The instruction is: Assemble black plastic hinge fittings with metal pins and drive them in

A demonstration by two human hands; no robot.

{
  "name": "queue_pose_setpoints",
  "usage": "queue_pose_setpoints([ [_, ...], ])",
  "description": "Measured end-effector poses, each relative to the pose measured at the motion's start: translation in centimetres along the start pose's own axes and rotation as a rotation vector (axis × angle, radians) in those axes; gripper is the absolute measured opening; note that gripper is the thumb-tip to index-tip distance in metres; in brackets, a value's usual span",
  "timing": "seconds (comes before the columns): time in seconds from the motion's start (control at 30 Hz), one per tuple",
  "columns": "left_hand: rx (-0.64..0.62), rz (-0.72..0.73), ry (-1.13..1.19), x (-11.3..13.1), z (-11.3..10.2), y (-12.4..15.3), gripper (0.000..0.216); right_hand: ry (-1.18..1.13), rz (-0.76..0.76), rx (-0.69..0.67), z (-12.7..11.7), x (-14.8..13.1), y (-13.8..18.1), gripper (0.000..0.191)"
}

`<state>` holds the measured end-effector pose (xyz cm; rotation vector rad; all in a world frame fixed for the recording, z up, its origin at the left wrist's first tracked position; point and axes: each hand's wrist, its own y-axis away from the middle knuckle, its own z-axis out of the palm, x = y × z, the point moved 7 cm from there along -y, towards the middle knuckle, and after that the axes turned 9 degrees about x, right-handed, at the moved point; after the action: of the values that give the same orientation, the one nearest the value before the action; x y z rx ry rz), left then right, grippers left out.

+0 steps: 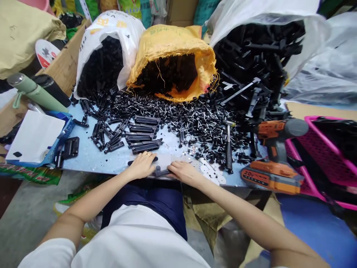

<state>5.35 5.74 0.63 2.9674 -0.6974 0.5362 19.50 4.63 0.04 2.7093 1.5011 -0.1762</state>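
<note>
At the table's front edge, my left hand [141,165] is closed over a long black plastic bar [155,159], whose ends stick out on both sides of it. My right hand [184,172] is closed on the end of a second black plastic bar [161,172], which lies just in front of me. The undersides of my fingers are hidden. Beyond my left hand lies a stack of longer black plastic pieces [146,143]. White round discs [212,174] are scattered to the right of my right hand.
A white sack [111,26], a yellow sack [173,39] and a clear bag [315,35] spill black parts and pins. A hammer [228,149] and an orange cordless drill [275,173] stand right, beside a pink basket [318,163]. A blue basket [68,124] is left.
</note>
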Motion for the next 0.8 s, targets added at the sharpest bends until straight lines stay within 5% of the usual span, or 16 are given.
queue_pose_setpoints([
  [0.2,0.070,0.071,0.031,0.4,-0.5,0.4,0.069,0.091,0.172,0.089,-0.8,-0.5,-0.7,0.035],
  [0.57,0.252,0.178,0.156,-0.4,-1.3,2.1,0.038,0.226,0.103,0.248,-5.3,-3.3,-2.0,0.027],
  [0.7,0.149,0.137,0.085,-0.1,-0.7,1.6,0.042,0.208,0.080,0.269,-4.0,-1.7,-1.4,0.028],
  [0.8,0.043,0.246,0.020,2.3,0.0,-0.7,0.048,0.129,0.089,0.334,-1.8,-0.1,0.6,0.029],
])
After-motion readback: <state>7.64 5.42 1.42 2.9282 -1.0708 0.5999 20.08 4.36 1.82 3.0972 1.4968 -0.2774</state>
